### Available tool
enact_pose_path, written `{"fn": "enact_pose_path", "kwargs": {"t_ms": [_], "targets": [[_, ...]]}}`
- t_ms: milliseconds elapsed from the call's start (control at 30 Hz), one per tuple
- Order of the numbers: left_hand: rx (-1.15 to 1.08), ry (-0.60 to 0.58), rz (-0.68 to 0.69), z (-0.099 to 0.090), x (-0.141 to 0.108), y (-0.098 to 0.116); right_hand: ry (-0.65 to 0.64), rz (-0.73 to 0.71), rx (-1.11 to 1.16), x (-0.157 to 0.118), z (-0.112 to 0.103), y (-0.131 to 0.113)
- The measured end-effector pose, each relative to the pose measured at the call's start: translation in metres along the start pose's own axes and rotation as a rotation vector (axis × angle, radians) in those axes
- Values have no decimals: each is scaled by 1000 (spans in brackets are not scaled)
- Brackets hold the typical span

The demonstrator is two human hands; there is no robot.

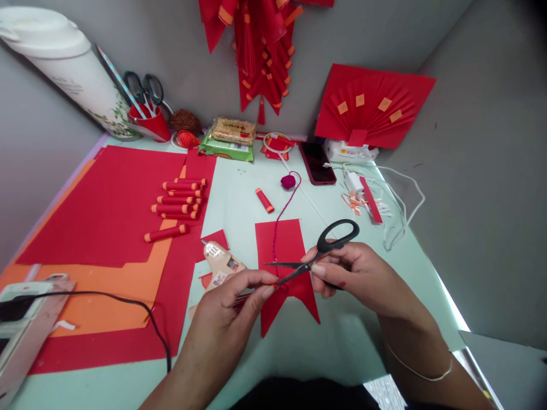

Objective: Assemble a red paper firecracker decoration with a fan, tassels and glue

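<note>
My right hand is closed on a pair of black-handled scissors, gripping them around the pivot and lower handle. The blades are parted and point left, with one tip at the fingertips of my left hand. That hand pinches the small end of what looks like a red tassel; its strands are mostly hidden by the palm. A magenta yarn runs from its ball down to the pinched end. Beneath both hands lies a red paper banner with a notched lower edge.
A beige glue gun lies by my left hand. Rolled red paper tubes are piled on red and orange sheets at left. A lone tube, phone, white cable and paper scraps lie farther back. A black cord crosses the left side.
</note>
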State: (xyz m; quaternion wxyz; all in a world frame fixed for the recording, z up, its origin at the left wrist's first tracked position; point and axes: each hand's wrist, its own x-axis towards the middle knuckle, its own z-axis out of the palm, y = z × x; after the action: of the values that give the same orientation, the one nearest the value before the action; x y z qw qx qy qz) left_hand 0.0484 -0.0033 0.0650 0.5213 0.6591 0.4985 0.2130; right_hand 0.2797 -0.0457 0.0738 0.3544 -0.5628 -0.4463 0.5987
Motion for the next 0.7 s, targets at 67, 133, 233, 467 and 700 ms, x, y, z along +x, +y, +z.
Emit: {"fn": "enact_pose_path", "kwargs": {"t_ms": [67,133,233,467,700], "targets": [[-14,-9,-13,0,1,1,9,-6,5,0,1,0],[-39,-18,-45,1,1,3,21,-10,17,0,1,0],[-76,-31,-80,4,1,3,56,-2,14,-1,3,0],[-69,-83,-67,2,0,-7,101,-22,-33,-4,6,-1],[-109,-91,-136,-2,3,-6,130,-63,22,-8,-1,-1]]}}
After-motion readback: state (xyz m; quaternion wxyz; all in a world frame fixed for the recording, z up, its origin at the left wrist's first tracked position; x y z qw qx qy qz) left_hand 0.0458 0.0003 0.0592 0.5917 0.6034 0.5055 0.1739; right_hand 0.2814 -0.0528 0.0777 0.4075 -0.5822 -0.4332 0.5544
